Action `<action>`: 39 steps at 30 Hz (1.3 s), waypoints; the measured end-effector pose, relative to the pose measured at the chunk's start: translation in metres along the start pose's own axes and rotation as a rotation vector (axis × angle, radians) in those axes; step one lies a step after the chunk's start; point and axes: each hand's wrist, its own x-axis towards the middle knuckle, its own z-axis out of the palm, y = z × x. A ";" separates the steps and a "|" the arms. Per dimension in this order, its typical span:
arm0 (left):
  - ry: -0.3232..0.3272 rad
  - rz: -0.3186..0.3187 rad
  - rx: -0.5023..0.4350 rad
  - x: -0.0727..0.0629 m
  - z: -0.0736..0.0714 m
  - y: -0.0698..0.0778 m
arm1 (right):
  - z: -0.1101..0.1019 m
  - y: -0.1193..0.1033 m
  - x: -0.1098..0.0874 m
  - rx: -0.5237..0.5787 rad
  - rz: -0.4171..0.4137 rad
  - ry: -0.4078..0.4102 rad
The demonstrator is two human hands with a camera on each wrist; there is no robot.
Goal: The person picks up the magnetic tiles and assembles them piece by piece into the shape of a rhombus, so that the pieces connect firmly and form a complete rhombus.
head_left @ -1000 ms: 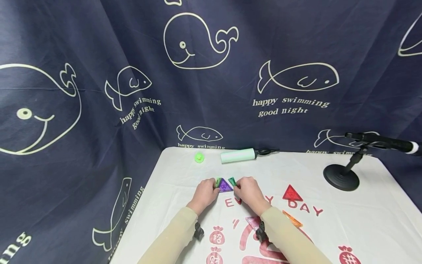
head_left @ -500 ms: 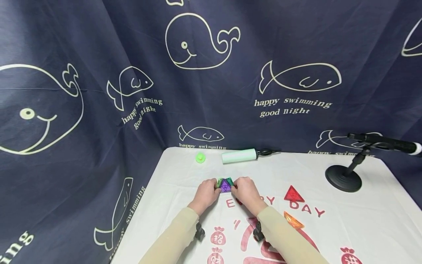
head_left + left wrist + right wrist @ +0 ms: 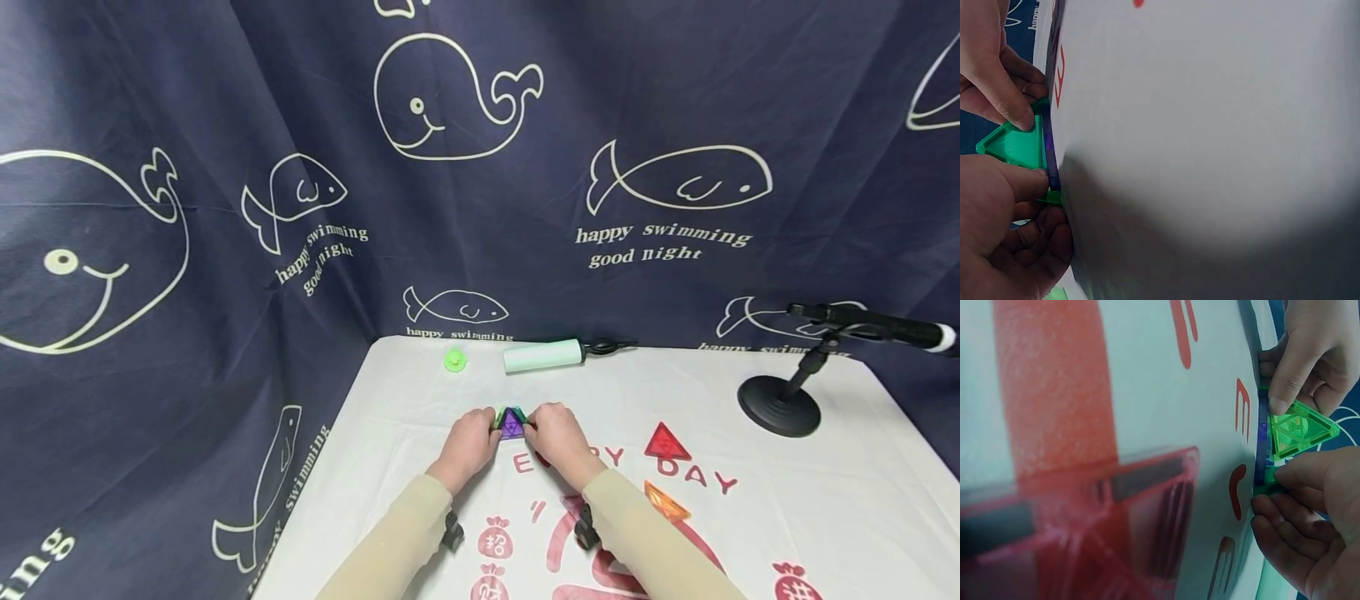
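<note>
My left hand (image 3: 468, 442) pinches a light green triangular magnetic tile (image 3: 1300, 431), which tilts up from the left edge of a purple triangular magnetic tile (image 3: 512, 427). Opposite it, my right hand (image 3: 557, 435) pinches a dark green triangular magnetic tile (image 3: 1019, 145) that leans up at the purple tile's right edge. The purple tile lies on the white tablecloth (image 3: 405, 400) between both hands. In the head view, fingers cover the outer parts of the two green tiles.
To the right lie a red triangular tile (image 3: 666, 444) and an orange one (image 3: 666, 502). A pink tile (image 3: 1079, 531) is under my right forearm. Toward the back are a green toy duck (image 3: 454, 360), a mint-coloured cylinder (image 3: 543, 356) and a microphone on a stand (image 3: 780, 406).
My right hand has moved left, bringing the dark green tile up against the purple tile. Both green tiles now lean closer together over it. The left hand has barely moved.
</note>
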 end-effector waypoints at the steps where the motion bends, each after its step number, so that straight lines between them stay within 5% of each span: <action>1: 0.003 0.006 0.010 0.000 0.000 0.000 | 0.000 0.000 0.000 -0.002 -0.009 0.005; 10: 0.044 0.097 0.116 -0.002 0.004 0.001 | 0.002 0.000 -0.002 -0.024 -0.061 0.025; 22: 0.030 0.102 0.174 -0.003 0.004 0.004 | 0.003 -0.001 -0.005 -0.095 -0.112 0.063; 39: 0.074 0.022 0.024 -0.006 0.006 0.001 | 0.005 0.003 -0.005 -0.039 -0.115 0.083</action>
